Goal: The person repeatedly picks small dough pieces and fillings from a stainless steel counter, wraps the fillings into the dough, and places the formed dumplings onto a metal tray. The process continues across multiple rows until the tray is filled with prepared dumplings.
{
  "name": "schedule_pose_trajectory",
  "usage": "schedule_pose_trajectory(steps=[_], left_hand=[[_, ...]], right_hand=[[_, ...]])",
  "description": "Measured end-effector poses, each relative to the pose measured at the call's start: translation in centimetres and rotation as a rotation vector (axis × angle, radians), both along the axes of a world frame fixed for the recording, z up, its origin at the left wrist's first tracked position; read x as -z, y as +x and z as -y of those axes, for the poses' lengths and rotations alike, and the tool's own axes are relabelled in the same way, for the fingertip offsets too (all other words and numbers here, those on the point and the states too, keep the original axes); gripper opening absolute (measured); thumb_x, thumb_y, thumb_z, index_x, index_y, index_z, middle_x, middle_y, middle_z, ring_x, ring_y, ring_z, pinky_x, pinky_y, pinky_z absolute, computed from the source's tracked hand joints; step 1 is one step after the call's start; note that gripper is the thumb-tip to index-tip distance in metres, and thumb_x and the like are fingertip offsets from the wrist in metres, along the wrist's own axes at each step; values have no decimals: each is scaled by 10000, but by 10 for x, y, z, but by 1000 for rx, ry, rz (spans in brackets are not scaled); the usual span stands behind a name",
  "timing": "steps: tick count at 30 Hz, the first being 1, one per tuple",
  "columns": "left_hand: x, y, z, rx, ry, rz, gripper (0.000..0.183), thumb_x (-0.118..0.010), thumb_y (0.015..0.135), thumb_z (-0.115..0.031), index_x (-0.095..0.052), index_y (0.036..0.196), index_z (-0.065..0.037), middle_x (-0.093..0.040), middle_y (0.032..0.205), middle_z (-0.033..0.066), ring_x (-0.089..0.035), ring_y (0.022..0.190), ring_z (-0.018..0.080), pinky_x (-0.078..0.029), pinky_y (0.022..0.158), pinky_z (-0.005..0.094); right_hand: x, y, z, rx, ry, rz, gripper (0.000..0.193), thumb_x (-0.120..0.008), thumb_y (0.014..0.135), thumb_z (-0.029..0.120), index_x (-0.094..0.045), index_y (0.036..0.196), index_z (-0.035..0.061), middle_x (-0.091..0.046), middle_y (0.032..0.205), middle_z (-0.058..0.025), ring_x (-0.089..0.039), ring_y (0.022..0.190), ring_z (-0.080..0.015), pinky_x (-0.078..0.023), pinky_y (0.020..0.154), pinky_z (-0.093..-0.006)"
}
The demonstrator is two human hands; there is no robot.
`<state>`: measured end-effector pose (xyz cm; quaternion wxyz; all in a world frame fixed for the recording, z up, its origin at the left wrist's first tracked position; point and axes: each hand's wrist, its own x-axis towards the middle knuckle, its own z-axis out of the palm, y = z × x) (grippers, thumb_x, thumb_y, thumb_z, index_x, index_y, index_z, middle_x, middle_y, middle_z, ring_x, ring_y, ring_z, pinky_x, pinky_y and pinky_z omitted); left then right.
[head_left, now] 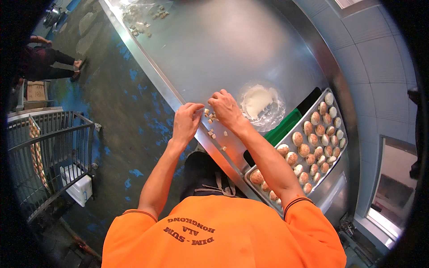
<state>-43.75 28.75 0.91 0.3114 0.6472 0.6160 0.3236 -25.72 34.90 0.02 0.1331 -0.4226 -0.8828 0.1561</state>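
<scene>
My left hand [187, 121] is at the table's near edge, thumb and fingers pinched together; whatever is between them is too small to name. Just to its right, my right hand [226, 108] is held above the metal surface with fingers curled in, its fingertips and anything in them hidden. Several small pale cubes [212, 132] with tan sides lie scattered below and between the hands. Beside the right hand sits a clear bowl [277, 117] with a soft white mass [258, 102] in it. Near my right forearm, a metal tray [345, 123] holds many round, brown-topped white balls [303, 150].
A green and black long object [286, 126] lies between bowl and tray. At the metal table's [214, 49] far left end is a clear plastic bag [142, 14] with small pieces. Left on the floor stand a barred rack [49, 143] and white bin [77, 185]; another person [53, 60] is beyond.
</scene>
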Motion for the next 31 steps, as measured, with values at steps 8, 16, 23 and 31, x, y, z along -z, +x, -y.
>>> schedule_pose_trajectory(steps=[8,16,23,31], left_hand=[[9,-2,-19,218,-21,-81,214,-732,842,-34,-752,1055,-30,-704,1003,133,-654,949,348,-525,865,437],[-1,-7,-20,185,-168,96,194,-746,788,-53,-675,965,-19,-705,947,139,-688,921,314,-548,830,409],[-15,-4,-4,104,-198,330,210,-743,835,-5,-751,1041,-43,-712,949,67,-657,784,126,-536,718,256],[-14,6,2,149,-275,338,234,-731,852,11,-775,1072,-58,-736,1062,39,-667,889,111,-557,765,265]], right_hand=[[1,1,-7,-13,-68,114,118,-702,814,83,-756,917,66,-696,986,-113,-617,980,-302,-516,903,-409],[-33,32,15,342,-230,-286,121,-738,804,131,-744,890,46,-722,879,-114,-669,845,-264,-545,765,-375],[-58,148,61,766,-294,-247,116,-720,803,122,-733,860,22,-713,832,-151,-691,783,-307,-556,748,-391],[-33,184,55,503,-93,166,88,-692,833,85,-748,883,39,-676,896,-178,-624,912,-365,-514,866,-454]])
